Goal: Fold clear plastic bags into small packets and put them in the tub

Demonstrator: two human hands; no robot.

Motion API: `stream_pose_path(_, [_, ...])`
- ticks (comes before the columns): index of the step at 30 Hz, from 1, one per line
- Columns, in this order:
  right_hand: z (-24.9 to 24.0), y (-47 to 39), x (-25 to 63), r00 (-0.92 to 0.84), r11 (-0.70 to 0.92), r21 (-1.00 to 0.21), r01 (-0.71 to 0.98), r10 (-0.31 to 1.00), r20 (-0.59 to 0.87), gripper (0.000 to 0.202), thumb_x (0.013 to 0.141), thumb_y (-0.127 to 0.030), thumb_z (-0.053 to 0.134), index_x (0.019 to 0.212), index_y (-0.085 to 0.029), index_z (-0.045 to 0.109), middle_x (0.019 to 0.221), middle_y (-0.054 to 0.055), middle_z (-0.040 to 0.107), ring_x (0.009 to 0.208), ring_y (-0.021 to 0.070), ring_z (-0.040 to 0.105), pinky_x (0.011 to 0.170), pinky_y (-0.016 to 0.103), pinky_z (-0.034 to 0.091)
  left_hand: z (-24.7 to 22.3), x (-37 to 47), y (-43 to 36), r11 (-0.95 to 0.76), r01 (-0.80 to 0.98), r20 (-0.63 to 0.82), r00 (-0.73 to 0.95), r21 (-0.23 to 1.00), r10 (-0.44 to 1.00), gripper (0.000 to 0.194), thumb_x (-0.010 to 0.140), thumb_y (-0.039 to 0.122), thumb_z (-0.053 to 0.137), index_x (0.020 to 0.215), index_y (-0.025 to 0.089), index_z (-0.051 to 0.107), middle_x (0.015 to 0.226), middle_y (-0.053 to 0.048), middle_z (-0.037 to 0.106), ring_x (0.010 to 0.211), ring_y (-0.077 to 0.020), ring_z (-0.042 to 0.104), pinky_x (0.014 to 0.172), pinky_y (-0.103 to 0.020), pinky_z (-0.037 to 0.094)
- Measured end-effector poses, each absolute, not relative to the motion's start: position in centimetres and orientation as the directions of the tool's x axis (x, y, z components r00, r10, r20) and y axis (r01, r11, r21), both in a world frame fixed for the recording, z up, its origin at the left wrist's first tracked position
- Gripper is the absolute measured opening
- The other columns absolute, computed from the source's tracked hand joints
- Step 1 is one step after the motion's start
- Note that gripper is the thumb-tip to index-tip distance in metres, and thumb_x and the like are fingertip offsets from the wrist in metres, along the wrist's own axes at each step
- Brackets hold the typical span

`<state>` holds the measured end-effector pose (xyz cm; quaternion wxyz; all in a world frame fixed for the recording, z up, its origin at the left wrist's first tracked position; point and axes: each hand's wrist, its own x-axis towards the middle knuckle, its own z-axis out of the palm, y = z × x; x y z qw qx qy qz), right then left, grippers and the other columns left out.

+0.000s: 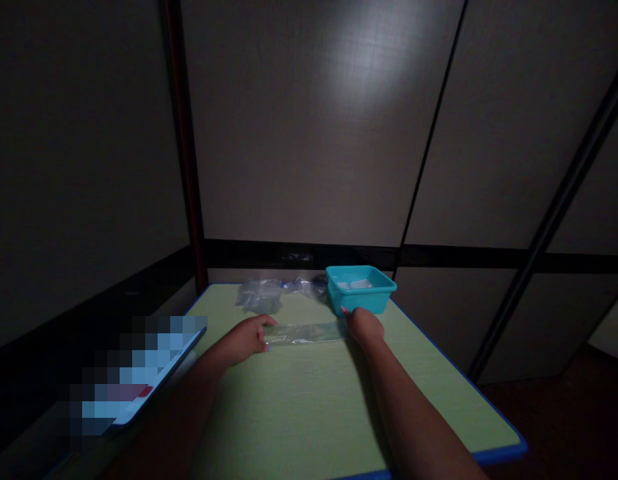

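A clear plastic bag [309, 333], long and flat, stretches between my two hands just over the green table. My left hand [246, 338] grips its left end, with the thumb on the near side and the fingers on the far side. At the other end, my right hand [366, 325] is closed on the bag, its fingers partly hidden by the back of the hand. Right behind the right hand stands a turquoise plastic basin [361, 307], with a few whitish pieces [360, 284] inside that I cannot make out.
Crumpled clear plastic bags [260, 298] lie at the table's back left, and more clear plastic [306, 288] lies beside the basin. A tablet-like device with a blurred screen [153, 373] leans at the left. The green table [293, 413] has a blue edge; wall panels [299, 133] rise behind.
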<state>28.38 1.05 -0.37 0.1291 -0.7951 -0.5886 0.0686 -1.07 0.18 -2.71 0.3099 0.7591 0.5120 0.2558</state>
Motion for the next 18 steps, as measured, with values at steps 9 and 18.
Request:
stream_pose_path(9, [-0.7,1.3,28.4,0.313,-0.284,-0.264,0.922,0.947,0.074,0.052,0.084,-0.052,0.032,0.103,-0.014,0.063,0.105,0.019,0.062,0.092,0.0276,0.060,0.073,0.035,0.046,-0.9,0.1,-1.1,-0.326,0.865,0.278,0.229,0.383,0.933,0.054,0.069,0.004,0.044,0.117,0.028,0.050,0.100,-0.002,0.060,0.097,-0.0199,0.051,0.078,-0.027,0.032])
stream_pose_path(18, [-1.1,1.4,28.4,0.279,-0.249,-0.223,0.942,0.953,0.116,0.048,0.084,-0.050,0.035,0.099,-0.013,0.063,0.103,0.017,0.063,0.093,0.0270,0.060,0.072,0.034,0.046,-1.3,-0.2,-1.2,-0.396,0.820,0.230,0.327,0.413,0.917,0.051,0.064,0.004,0.049,0.110,0.026,0.055,0.085,0.001,0.062,0.088,-0.0172,0.054,0.074,-0.022,0.034])
